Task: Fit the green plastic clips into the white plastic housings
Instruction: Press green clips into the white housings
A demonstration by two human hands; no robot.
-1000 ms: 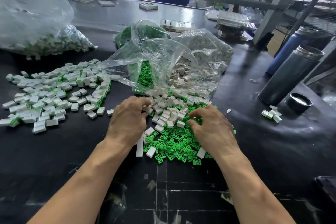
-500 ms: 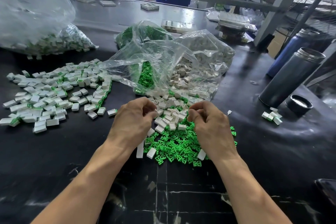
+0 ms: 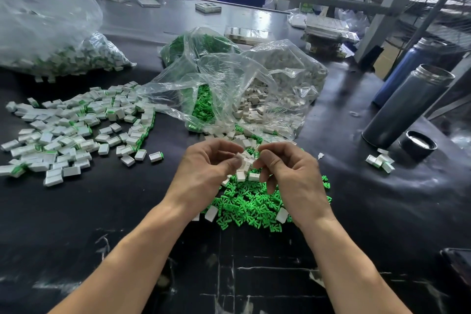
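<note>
Both hands are raised just above the loose parts and meet fingertip to fingertip. My left hand (image 3: 209, 168) pinches a white housing (image 3: 245, 160) between thumb and fingers. My right hand (image 3: 293, 173) pinches a small green clip (image 3: 256, 154) right against that housing; the clip is mostly hidden by the fingers. Below the hands a pile of green clips (image 3: 249, 209) lies on the black table. Loose white housings (image 3: 239, 139) spill from the bag just beyond the hands. A spread of finished housings with green clips (image 3: 76, 130) covers the table to the left.
An open clear bag (image 3: 229, 89) of green clips and white housings lies behind the hands. A filled bag (image 3: 58, 56) sits at far left. A grey flask (image 3: 405, 107), its black lid (image 3: 418, 144) and three finished pieces (image 3: 379, 160) stand at right.
Both hands lifted off the pile and came together. The left picked up a white housing and the right a green clip, which now meet between the fingertips.
</note>
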